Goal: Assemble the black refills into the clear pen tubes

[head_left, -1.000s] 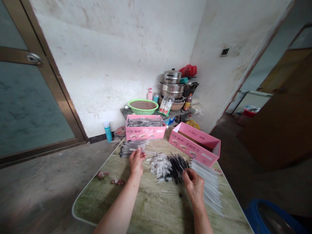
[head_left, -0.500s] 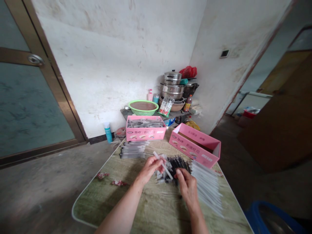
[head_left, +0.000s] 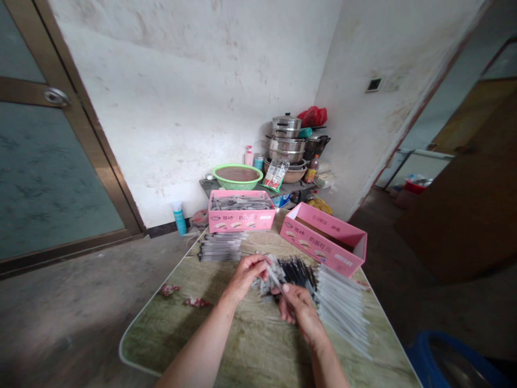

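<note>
Just nearside of the heap of black sticks (head_left: 298, 272), the person's left hand (head_left: 249, 275) and right hand (head_left: 299, 310) meet over one slender translucent tube (head_left: 276, 276). The left pinches its far end in the fingertips; the right closes narrowly on its near end. Holding both ends presumably steadies so thin a thing; whether the right fingers also hold a black stick, I cannot tell.

Beside the heap on its left lie white caps (head_left: 263, 289), partly hidden by the left hand; farther left, a row of dark-ended pens (head_left: 220, 248). Right of the heap, clear tubes (head_left: 343, 307) lie slantwise. Grouping by kind seems meant to keep each within reach.

Beyond the heap to the left, a pink box (head_left: 226, 226) holds many sticks; beyond it to the right, a second pink box (head_left: 323, 248) stands askew. Both carry Chinese lettering, the large characters apparently ending in 吐司 (toast), with small food pictures below; the white lettering is illegible.
</note>
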Tool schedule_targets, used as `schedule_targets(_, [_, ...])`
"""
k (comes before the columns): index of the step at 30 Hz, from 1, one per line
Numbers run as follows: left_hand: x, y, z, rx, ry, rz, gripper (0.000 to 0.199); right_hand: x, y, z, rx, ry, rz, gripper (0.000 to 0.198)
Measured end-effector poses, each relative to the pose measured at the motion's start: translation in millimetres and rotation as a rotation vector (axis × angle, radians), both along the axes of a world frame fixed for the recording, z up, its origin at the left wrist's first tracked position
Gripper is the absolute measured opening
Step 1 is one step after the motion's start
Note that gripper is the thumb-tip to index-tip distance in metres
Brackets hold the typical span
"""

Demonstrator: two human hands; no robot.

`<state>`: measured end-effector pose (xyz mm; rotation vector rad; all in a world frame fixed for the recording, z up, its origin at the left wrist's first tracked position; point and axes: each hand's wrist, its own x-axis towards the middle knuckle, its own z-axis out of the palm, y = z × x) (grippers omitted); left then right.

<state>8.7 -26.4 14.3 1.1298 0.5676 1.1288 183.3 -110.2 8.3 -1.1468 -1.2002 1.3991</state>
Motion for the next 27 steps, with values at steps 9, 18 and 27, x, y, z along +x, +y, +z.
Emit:
schedule_targets(9, [9,0,-6.8,-0.034,0.097,0.061,0.042,-3,2,1,0.193,-0.294,-0.058,0.045])
schedule_targets(18, [7,1,-5.4,-0.040,0.077,0.066,0.041,-8,1,5,0.220,-0.384,-0.087,0.052])
schedule_targets(27, [11,1,-9.6,-0.110,0.081,0.102,0.044,-10,1,0,0.335,-0.538,-0.166,0.046])
